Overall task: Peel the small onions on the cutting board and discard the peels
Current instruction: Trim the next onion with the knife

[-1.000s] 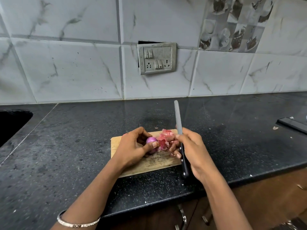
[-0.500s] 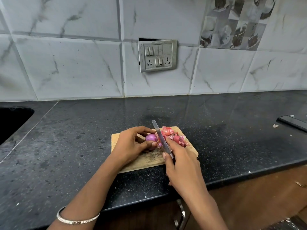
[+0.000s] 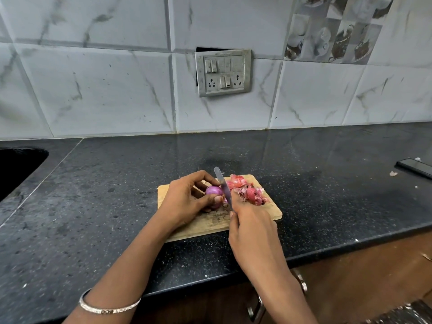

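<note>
A small wooden cutting board point(image 3: 268, 212) lies on the black counter near its front edge. My left hand point(image 3: 184, 199) holds a small purple onion point(image 3: 214, 191) between thumb and fingers on the board. My right hand point(image 3: 251, 232) grips a knife point(image 3: 222, 183); the handle is hidden in my fist, and the blade points away from me and rests against the onion's right side. A pile of pink-red onion peels point(image 3: 247, 190) lies on the board's right half, just past the blade.
The black granite counter point(image 3: 117, 206) runs left to a dark sink point(image 3: 16, 169). A flat black object point(image 3: 415, 167) and a peel scrap point(image 3: 393, 173) lie at the far right. A switch plate point(image 3: 223, 72) is set in the tiled wall. Cabinet handles point(image 3: 257, 307) sit below the counter edge.
My right hand drew back from the peel pile toward me and turned the knife. The blade, upright and pointing away a second ago, now lies against the onion. My left hand kept the onion.
</note>
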### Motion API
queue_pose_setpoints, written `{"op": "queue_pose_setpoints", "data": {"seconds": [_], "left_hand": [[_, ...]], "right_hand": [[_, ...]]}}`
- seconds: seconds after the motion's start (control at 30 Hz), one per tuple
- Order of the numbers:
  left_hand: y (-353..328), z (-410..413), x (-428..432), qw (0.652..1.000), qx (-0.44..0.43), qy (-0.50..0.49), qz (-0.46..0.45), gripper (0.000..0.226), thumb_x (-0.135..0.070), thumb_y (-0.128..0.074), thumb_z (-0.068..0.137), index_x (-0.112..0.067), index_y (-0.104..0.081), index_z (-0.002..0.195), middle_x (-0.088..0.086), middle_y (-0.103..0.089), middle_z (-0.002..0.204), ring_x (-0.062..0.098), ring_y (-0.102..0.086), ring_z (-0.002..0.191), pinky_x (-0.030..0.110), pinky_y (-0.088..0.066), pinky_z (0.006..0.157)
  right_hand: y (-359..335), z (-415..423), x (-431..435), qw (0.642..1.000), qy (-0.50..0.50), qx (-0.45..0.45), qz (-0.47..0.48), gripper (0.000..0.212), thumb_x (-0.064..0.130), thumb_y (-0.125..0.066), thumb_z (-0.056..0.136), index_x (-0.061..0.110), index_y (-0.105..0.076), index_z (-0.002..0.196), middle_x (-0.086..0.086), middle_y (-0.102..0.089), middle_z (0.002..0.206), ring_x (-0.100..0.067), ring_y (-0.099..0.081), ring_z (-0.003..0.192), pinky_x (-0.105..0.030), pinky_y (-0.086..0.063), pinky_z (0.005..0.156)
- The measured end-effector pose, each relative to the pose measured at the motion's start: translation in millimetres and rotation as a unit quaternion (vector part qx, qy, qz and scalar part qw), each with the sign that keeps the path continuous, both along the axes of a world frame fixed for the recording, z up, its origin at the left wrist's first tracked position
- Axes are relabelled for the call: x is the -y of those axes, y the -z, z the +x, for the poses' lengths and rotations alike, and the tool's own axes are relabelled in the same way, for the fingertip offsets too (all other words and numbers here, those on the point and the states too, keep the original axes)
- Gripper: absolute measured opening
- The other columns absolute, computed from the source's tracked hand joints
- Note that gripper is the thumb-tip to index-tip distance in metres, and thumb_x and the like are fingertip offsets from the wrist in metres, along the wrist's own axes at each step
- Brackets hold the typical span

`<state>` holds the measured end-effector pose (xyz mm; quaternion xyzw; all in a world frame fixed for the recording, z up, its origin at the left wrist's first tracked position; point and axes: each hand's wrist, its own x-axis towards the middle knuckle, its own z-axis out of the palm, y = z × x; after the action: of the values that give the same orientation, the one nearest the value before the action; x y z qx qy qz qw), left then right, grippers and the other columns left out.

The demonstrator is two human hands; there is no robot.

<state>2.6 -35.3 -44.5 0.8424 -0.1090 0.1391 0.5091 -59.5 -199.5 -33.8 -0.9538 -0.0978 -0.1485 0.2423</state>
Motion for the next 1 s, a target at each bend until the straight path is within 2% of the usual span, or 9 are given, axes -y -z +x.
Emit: {"op": "queue_pose_setpoints", "data": {"seconds": [0.1, 0.23, 0.4, 0.53, 0.7, 0.9, 1.0], "left_hand": [[0.4, 0.6, 0.9, 1.000, -0.005, 0.000, -0.013, 0.024, -0.010, -0.087, 0.077, -0.015, -0.073, 0.095, -0.001, -0.074, 0.076, 0.008, -0.071, 0.061, 0.013, -0.052, 0.057], [2.5, 3.1, 1.7, 1.000, 0.009, -0.007, 0.004, 0.023, -0.015, -0.089, 0.074, -0.019, -0.073, 0.090, -0.001, -0.075, 0.077, 0.010, -0.072, 0.063, 0.016, -0.053, 0.061], [1.9, 1.5, 5.9, 1.000, 0.011, -0.013, -0.008, 0.023, -0.011, -0.089, 0.074, -0.013, -0.073, 0.091, -0.005, -0.072, 0.070, 0.001, -0.066, 0.053, 0.012, -0.049, 0.054], [2.0, 1.0, 5.2, 0.999, -0.003, -0.001, -0.041, 0.023, -0.009, -0.089, 0.073, -0.014, -0.072, 0.088, -0.005, -0.072, 0.067, 0.008, -0.069, 0.054, 0.017, -0.052, 0.053], [4.9, 3.5, 3.8, 0.999, 0.017, -0.002, -0.036, 0.023, -0.014, -0.090, 0.072, -0.017, -0.073, 0.087, 0.004, -0.076, 0.080, 0.018, -0.072, 0.062, 0.019, -0.055, 0.059], [7.5, 5.1, 3.8, 1.000, 0.021, -0.006, -0.017, 0.025, -0.021, -0.093, 0.069, -0.028, -0.074, 0.084, -0.005, -0.072, 0.075, 0.005, -0.063, 0.058, 0.016, -0.050, 0.059], [7.1, 5.4, 3.0, 1.000, 0.023, -0.002, -0.017, 0.025, -0.020, -0.092, 0.068, -0.024, -0.075, 0.085, -0.006, -0.072, 0.075, 0.002, -0.061, 0.057, 0.014, -0.048, 0.059]], "right_hand": [[1.2, 5.0, -7.6, 1.000, 0.014, 0.009, -0.025, 0.059, 0.014, -0.042, 0.104, 0.025, -0.023, 0.159, 0.000, -0.064, 0.116, -0.021, -0.063, 0.106, -0.028, -0.035, 0.071], [-3.3, 14.5, -16.2, 0.999, 0.014, 0.006, -0.038, 0.058, 0.012, -0.038, 0.106, 0.022, -0.019, 0.160, -0.004, -0.062, 0.123, -0.028, -0.062, 0.110, -0.037, -0.045, 0.078], [1.9, 2.0, -10.5, 0.998, 0.015, 0.006, -0.054, 0.063, 0.013, -0.040, 0.105, 0.024, -0.015, 0.161, 0.000, -0.058, 0.131, -0.024, -0.062, 0.111, -0.036, -0.049, 0.081], [4.6, -8.2, -8.1, 0.998, 0.025, -0.014, -0.057, 0.062, 0.010, -0.040, 0.104, 0.023, -0.015, 0.160, -0.001, -0.055, 0.135, -0.027, -0.062, 0.113, -0.038, -0.051, 0.084], [-1.1, 12.6, -16.6, 0.997, 0.015, -0.007, -0.071, 0.064, 0.005, -0.038, 0.103, 0.019, -0.015, 0.161, -0.005, -0.060, 0.125, -0.028, -0.060, 0.114, -0.039, -0.050, 0.085], [2.5, -3.4, -6.9, 0.997, 0.011, -0.002, -0.073, 0.064, 0.003, -0.041, 0.103, 0.019, -0.017, 0.161, -0.003, -0.058, 0.131, -0.024, -0.063, 0.113, -0.036, -0.053, 0.084], [1.4, 3.8, -9.5, 0.997, 0.017, 0.005, -0.076, 0.062, 0.004, -0.040, 0.103, 0.017, -0.019, 0.160, -0.004, -0.060, 0.128, -0.026, -0.063, 0.114, -0.036, -0.053, 0.083]]}}
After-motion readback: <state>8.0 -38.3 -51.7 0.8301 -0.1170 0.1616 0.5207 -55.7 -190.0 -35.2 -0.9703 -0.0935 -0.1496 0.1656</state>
